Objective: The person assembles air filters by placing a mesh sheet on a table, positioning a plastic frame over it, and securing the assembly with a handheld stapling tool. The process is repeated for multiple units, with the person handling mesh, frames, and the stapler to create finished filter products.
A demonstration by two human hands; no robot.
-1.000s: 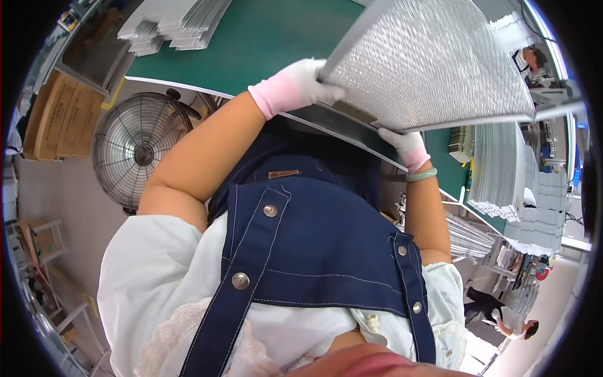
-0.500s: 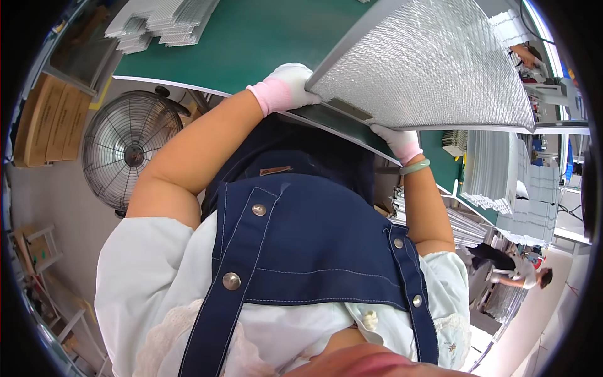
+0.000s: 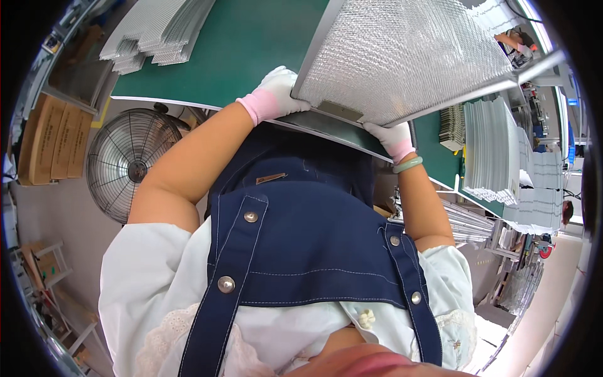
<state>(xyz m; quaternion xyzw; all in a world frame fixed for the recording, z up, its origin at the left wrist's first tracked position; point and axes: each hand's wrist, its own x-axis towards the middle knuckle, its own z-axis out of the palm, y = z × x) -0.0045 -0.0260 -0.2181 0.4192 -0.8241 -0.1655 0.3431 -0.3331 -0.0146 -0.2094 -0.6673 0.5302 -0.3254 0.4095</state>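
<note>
A framed metal mesh filter panel (image 3: 411, 60), silvery and finely crimped, stands tilted above the green worktable (image 3: 251, 47). My left hand (image 3: 284, 94), in a white glove with a pink cuff, grips the frame at its near left corner, fingers partly behind the edge. Gloved the same way, my right hand (image 3: 391, 138) holds the near right part of the frame, its thumb along the edge. Between the hands a small dull rectangular plate (image 3: 340, 111) sits low on the mesh. The panel hides part of the tabletop behind it.
Stacked mesh sheets (image 3: 160, 31) lie at the table's far left. On the right stand a tall stack of pale sheets (image 3: 493, 151) and a smaller stack of pieces (image 3: 452, 127). A floor fan (image 3: 135, 169) and cardboard boxes (image 3: 53, 138) are left of the table.
The panel has turned and tilted, its right edge now slanting up to the right. Both hands keep their grip and appear slightly further left in the view, which has also shifted.
</note>
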